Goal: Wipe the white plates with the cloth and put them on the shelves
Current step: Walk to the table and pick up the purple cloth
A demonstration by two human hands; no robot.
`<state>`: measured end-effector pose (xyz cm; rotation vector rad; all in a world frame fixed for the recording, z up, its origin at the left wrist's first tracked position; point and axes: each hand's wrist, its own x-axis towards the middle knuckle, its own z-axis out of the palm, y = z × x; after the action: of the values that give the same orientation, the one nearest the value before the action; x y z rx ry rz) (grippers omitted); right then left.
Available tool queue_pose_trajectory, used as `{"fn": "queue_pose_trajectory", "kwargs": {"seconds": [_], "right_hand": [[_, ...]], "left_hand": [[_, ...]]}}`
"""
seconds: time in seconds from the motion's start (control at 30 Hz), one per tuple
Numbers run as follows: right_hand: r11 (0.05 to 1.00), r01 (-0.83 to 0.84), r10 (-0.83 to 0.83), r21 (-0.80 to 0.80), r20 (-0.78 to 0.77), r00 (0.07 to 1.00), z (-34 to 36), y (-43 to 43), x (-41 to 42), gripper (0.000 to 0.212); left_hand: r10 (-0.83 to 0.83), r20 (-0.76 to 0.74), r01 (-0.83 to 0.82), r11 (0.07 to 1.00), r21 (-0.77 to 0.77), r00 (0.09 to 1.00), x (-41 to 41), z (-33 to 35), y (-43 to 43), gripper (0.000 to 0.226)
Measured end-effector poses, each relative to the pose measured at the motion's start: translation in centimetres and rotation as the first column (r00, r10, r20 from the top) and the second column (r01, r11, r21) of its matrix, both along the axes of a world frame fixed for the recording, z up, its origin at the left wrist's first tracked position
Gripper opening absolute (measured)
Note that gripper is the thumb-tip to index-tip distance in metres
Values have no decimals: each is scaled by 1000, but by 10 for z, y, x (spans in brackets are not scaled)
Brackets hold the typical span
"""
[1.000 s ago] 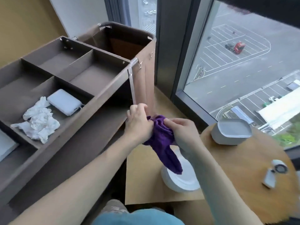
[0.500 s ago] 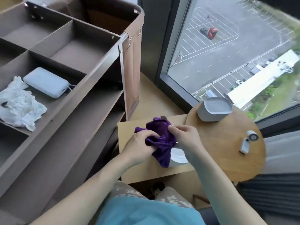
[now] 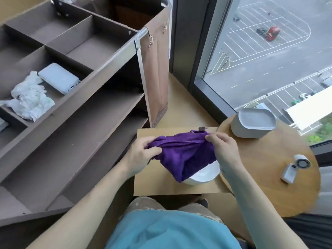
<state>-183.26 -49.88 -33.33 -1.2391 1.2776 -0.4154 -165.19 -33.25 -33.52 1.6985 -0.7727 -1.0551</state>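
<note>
Shelves: the brown compartmented shelf unit (image 3: 93, 126) shows no plate on the boards in view.
Left hand: the left hand (image 3: 142, 155) pinches the cloth's left edge between thumb and curled fingers.
Cloth: the purple terry cloth (image 3: 186, 153), bunched between close hands half a second ago, is now pulled wide.
Plates: the stack of round white plates (image 3: 206, 175) sits on tan cardboard, half under the cloth.
Right hand: the right hand (image 3: 224, 150) pinches the cloth's top right corner.
Meaning: cloth readied; wiping probably comes next.

Upper-floor room: window (image 3: 212, 56) over car park (image 3: 265, 56), brown shelf unit (image 3: 100, 112), round wooden table (image 3: 265, 162).
</note>
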Motion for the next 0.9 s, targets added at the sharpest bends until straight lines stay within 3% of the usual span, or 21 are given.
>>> {"fn": "queue_pose_trajectory", "kwargs": {"seconds": [0.1,0.23,0.4,0.6,0.7,0.8,0.87,0.9], "right_hand": [[997,-55,62,-59,120,991,-3,-26,-22,21],[995,-93,80,45,233,969,-14,-62,-56,21],[980,-80,26,183,281,959,-29,-87,-79,25],[983,-95,55,156,242,969,-56,-86,-84,24],[982,-117,76,146,255,964,-70,-78,-91,32],[970,-129,65,207,291,955,-91,-72,-102,38],[956,-86,-18,280,348,937,-109,-68,-109,36],[947,-81,-43,310,374,927,-119,-66,-112,35]], "left_hand": [[74,2,-74,997,19,997,-26,11,-29,19],[155,138,-166,983,75,978,-58,14,-65,19],[117,278,-156,980,123,954,-94,5,-79,20],[204,118,-220,965,145,972,-115,-19,-73,25],[260,-72,-254,964,84,963,-116,-41,-67,18],[329,-281,-328,943,50,902,-117,-80,-59,35],[435,-358,-427,898,106,826,-121,-114,-51,52],[484,-373,-471,872,132,791,-123,-133,-48,48]]}}
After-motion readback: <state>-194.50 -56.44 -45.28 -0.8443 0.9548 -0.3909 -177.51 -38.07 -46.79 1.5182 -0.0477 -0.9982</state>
